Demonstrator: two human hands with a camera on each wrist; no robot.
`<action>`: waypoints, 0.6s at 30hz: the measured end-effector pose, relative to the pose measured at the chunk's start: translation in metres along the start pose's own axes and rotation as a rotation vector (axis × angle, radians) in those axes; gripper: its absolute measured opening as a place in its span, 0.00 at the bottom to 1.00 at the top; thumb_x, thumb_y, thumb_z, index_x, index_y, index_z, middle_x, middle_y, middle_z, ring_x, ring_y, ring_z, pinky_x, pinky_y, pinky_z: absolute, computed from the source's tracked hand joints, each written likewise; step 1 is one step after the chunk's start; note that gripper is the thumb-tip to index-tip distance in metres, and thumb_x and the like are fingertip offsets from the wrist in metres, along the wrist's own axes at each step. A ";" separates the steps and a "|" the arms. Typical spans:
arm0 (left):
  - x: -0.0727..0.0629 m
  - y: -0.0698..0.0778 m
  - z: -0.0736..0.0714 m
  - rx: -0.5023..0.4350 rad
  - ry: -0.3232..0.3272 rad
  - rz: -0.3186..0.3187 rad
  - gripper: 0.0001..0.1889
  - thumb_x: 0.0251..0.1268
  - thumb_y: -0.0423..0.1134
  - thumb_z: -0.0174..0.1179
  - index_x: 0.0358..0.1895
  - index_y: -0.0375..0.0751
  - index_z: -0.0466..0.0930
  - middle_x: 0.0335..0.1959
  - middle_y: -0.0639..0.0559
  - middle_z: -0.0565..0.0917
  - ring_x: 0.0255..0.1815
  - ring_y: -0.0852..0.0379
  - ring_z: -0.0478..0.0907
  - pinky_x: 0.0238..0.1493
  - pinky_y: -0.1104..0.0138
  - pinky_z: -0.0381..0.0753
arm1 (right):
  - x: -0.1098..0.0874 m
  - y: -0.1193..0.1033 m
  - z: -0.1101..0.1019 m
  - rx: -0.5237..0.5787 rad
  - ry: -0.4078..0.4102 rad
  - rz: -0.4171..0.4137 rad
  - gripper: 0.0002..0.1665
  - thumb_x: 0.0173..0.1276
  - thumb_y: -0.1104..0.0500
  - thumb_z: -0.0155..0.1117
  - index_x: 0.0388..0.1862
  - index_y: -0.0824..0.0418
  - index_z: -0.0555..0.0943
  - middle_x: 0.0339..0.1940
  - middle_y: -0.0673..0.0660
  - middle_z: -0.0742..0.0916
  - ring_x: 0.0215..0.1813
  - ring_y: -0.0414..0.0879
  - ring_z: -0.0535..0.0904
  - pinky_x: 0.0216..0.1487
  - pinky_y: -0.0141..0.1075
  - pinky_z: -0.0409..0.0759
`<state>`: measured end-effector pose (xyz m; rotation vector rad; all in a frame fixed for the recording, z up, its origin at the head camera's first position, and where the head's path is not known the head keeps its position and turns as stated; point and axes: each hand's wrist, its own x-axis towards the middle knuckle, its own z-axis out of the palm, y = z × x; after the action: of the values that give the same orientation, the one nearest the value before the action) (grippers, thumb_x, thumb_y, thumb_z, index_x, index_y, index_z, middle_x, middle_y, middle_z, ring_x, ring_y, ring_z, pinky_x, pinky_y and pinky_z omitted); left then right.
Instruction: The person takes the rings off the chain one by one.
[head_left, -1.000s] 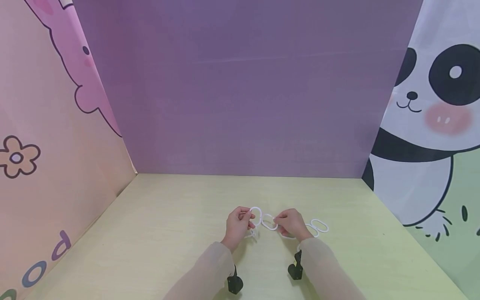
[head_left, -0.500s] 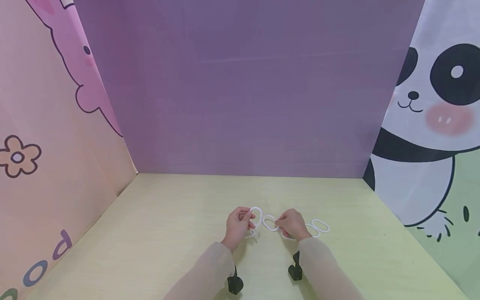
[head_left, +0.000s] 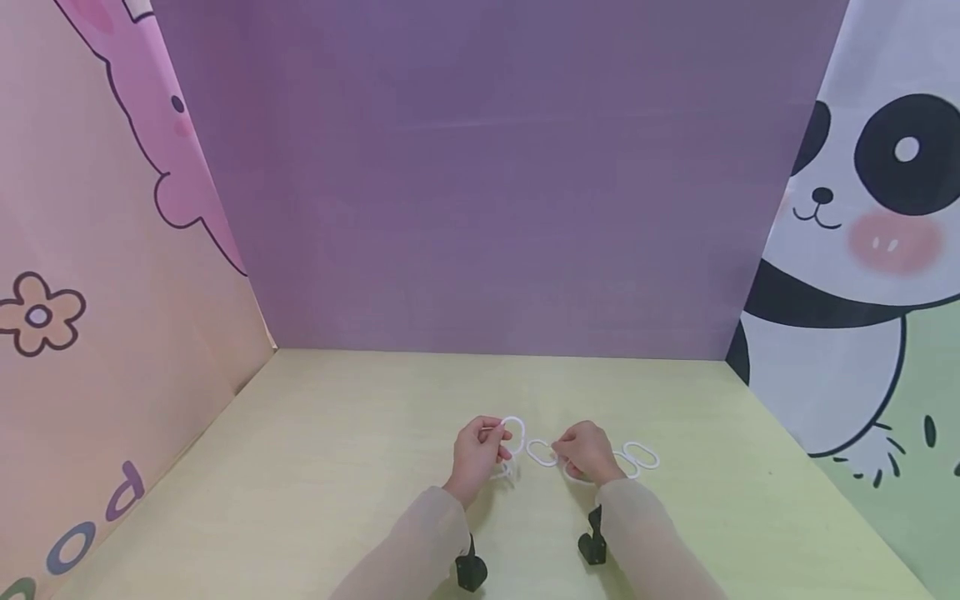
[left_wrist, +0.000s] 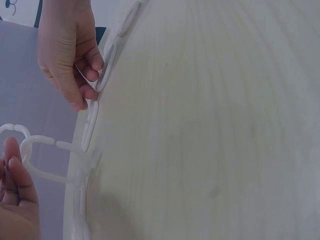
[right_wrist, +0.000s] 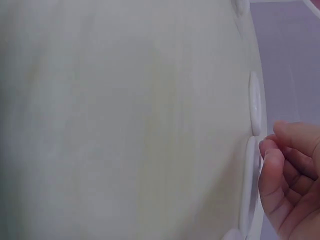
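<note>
In the head view several white plastic chain links lie across the table's middle. My left hand [head_left: 474, 458] pinches a raised white C-shaped link [head_left: 522, 435], which shows a gap in the left wrist view. Other links hang or lie below that hand, partly hidden. A flat link [head_left: 541, 453] rests on the table between the hands, apart from the raised one. My right hand [head_left: 587, 452] is low over the row, its curled fingers around part of a link [left_wrist: 109, 67]; its fingers partly hide the hold.
To the right of the right hand, further links [head_left: 641, 455] lie on the pale wooden table [head_left: 360, 450]. A purple panel [head_left: 480, 183] stands behind, with printed walls on both sides. Black wrist cameras [head_left: 471, 573] hang below the sleeves.
The link between the hands has shifted slightly right and come down flat, leaving a small gap from the raised link. The left hand has hardly moved.
</note>
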<state>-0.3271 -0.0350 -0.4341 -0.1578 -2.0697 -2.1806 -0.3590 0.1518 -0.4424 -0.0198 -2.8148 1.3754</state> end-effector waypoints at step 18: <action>-0.003 0.006 0.006 -0.007 -0.015 0.013 0.08 0.65 0.27 0.53 0.44 0.25 0.74 0.31 0.40 0.82 0.17 0.62 0.74 0.23 0.75 0.72 | -0.001 -0.026 -0.016 0.186 -0.078 -0.228 0.11 0.66 0.61 0.59 0.38 0.70 0.80 0.25 0.56 0.81 0.19 0.41 0.72 0.22 0.34 0.77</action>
<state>-0.3232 -0.0296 -0.4280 -0.1884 -2.0631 -2.1862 -0.3585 0.1484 -0.4125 0.3509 -2.6323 1.6037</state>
